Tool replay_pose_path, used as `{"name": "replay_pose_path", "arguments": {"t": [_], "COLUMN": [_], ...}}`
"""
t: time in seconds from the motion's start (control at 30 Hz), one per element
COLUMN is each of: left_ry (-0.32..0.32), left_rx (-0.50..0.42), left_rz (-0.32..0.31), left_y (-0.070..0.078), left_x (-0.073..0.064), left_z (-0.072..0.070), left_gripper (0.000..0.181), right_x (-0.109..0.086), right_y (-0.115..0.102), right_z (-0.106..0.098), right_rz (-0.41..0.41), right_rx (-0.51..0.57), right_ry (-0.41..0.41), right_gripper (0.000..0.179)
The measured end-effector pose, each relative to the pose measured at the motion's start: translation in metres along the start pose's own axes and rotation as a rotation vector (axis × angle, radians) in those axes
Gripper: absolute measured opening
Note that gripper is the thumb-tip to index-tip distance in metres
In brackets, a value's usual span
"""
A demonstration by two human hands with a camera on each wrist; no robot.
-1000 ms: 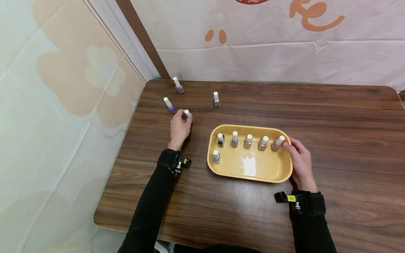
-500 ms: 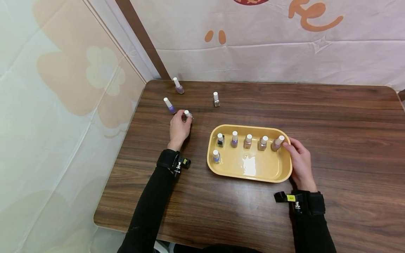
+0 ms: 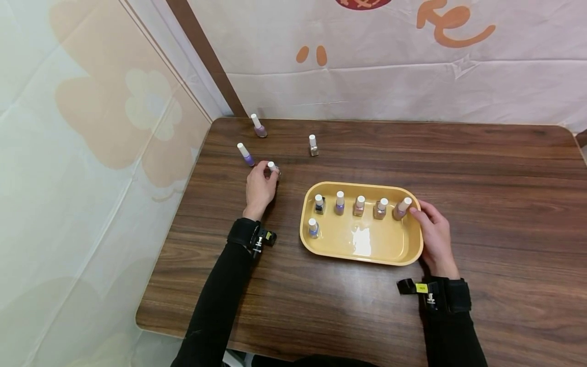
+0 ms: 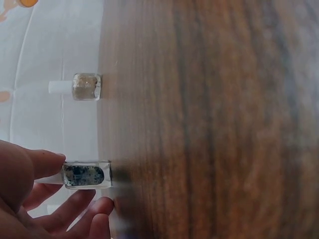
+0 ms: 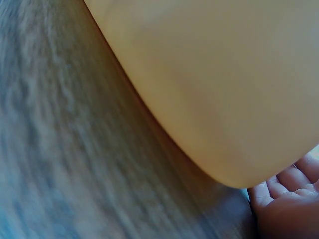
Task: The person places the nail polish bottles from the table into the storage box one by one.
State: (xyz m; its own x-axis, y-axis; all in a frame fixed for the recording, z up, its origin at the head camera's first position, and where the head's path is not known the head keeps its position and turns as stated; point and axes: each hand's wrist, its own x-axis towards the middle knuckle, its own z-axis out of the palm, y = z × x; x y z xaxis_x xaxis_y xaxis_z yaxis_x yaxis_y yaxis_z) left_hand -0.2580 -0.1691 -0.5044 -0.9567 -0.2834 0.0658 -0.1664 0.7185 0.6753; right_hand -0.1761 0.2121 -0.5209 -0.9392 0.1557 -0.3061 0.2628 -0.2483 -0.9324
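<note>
My left hand (image 3: 260, 189) pinches a nail polish bottle (image 4: 84, 175) by its white cap, thumb on one side and fingers on the other. Dark speckled polish shows through its clear glass, and its base is right at the tabletop. On the right, my right hand (image 3: 434, 234) grips the end of a yellow tray (image 3: 337, 248), thumb over the rim and fingers along the outer wall. Inside the tray, several nail polish bottles stand in a row along the far side, among them a purple one (image 3: 340, 203). A blue bottle (image 3: 314, 228) stands in front of the row's left end.
Beyond my left hand stand a violet bottle (image 3: 246, 154) and a mauve bottle (image 3: 259, 126) near the table's back left corner. A glittery bottle (image 3: 313, 146) stands behind the tray. Printed cloth walls (image 3: 385, 92) border the wooden table (image 3: 513, 214) at the back and left.
</note>
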Motion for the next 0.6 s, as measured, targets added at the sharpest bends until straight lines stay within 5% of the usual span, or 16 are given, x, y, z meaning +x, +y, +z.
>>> {"name": "replay_pose_path", "arguments": {"t": [0.6], "left_ry": [0.007], "left_rx": [-0.004], "left_rz": [0.017], "left_y": [-0.0020], "left_x": [-0.0037], "left_z": [-0.0002], "left_gripper": [0.025], "right_x": [0.0005], "right_y": [0.0011], "right_z": [0.0000], "right_rz": [0.002], "right_rx": [0.003], "right_ry": [0.003], "right_gripper": [0.015]}}
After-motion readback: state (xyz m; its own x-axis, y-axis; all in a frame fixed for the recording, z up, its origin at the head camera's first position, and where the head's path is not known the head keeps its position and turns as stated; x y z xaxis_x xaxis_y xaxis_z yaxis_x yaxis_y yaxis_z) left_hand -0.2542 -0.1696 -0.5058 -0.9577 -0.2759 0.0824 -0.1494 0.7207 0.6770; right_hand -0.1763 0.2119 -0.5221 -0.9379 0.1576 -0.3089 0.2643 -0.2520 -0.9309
